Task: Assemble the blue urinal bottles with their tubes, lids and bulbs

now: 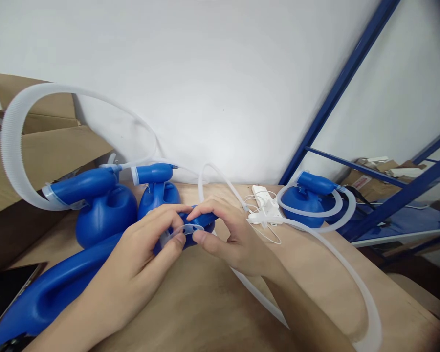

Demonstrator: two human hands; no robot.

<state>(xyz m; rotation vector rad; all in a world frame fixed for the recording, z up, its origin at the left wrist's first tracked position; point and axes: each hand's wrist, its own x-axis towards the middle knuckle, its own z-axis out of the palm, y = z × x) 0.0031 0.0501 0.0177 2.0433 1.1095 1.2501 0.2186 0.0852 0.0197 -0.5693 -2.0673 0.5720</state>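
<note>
Two bare hands in view. Left hand (139, 256): grip is pinching a clear plastic cap (187, 228) between thumb and fingers. Right hand (238, 244): grip is closing on a blue plastic part (205, 221), index finger lying over the top, thumb pressing below at the cap edge. Both pieces are sitting mid-view, just above the desk (322, 274). Fingers are hiding most of the blue part; can't tell its full shape or whether the cap is seating on it.

Blue jugs: counting four. Left jug (106, 215) and right jug (308, 198) are standing at the back; a hose loop is crossing the right one. Middle jug (158, 196) is losing its base behind the left hand. Front jug (58, 288) is running under the left forearm; something black at its bottom end is too unclear to name.

White hoses are looping left and right, one big ribbed loop (12, 127) at left; crossings are hiding the total. One white power strip (269, 208) is lying near the right jug. One dark-screened device (7, 293) is getting cut off by the left edge.
</note>
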